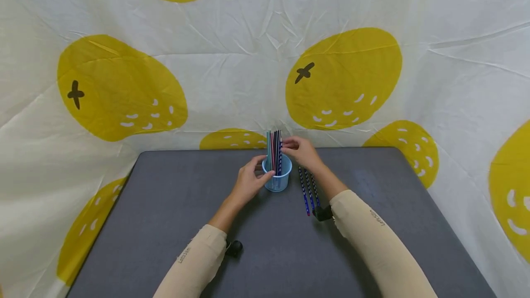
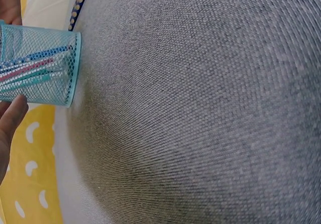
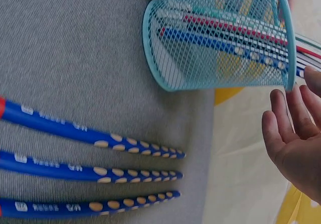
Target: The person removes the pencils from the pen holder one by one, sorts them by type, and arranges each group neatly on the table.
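A light blue mesh pencil cup (image 1: 280,184) stands upright near the table's back edge. Several pencils (image 1: 272,146) stick up out of it, teal, red, dark and spotted blue among them. My left hand (image 1: 248,180) holds the cup from the left, its thumb at the front near the rim. Above the right side of the rim, my right hand (image 1: 304,151) pinches a blue pencil (image 3: 273,62) whose lower part is inside the cup. Right of the cup, three blue pencils with pale dimples (image 3: 55,171) lie side by side on the table.
The dark grey table (image 1: 174,206) has its back edge just behind the cup. A white cloth with yellow fruit shapes (image 1: 343,82) hangs behind and beside it. Black wrist cameras (image 1: 234,248) jut out from both cuffs, the right one close over the lying pencils.
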`<action>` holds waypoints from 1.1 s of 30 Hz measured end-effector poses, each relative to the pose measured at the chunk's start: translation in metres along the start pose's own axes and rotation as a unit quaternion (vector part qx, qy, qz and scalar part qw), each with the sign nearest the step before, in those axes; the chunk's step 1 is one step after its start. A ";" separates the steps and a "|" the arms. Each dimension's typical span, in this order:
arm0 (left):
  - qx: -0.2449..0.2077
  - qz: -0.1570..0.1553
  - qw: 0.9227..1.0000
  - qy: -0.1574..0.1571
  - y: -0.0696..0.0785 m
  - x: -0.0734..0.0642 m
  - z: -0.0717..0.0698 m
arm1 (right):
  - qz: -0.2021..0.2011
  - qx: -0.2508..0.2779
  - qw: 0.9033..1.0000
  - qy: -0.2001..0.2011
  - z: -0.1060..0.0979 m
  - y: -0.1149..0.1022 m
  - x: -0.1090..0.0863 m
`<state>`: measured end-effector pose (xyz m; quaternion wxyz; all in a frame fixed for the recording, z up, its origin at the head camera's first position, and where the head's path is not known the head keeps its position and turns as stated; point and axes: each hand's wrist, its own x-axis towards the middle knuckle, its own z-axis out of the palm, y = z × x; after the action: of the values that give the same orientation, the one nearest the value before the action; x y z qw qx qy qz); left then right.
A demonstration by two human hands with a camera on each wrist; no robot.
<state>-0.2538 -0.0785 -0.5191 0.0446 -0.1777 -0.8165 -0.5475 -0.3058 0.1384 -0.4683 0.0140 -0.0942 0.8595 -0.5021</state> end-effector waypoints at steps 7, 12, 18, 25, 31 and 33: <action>-0.004 0.003 1.000 0.007 0.000 -0.001 -0.001 | 0.001 -0.016 1.000 0.009 0.007 -0.002 0.001; -0.005 0.004 1.000 0.009 -0.001 0.000 -0.001 | -0.007 -0.023 1.000 0.020 0.009 -0.001 0.001; -0.006 0.011 1.000 0.008 0.000 0.000 0.001 | -0.012 -0.020 0.999 0.030 0.008 0.001 0.001; -0.011 0.011 1.000 0.003 -0.001 0.000 0.001 | -0.006 -0.011 0.999 0.048 -0.003 -0.012 -0.004; -0.012 0.001 1.000 0.001 -0.001 -0.001 0.000 | -0.014 0.066 0.996 0.051 -0.022 -0.037 -0.010; -0.014 -0.001 1.000 -0.001 -0.001 -0.001 0.000 | -0.023 0.118 0.992 0.047 -0.030 -0.045 -0.012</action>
<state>-0.2531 -0.0790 -0.5200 0.0403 -0.1779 -0.8093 -0.5584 -0.2909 0.1446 -0.4159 -0.0265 -0.0877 0.7915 -0.6043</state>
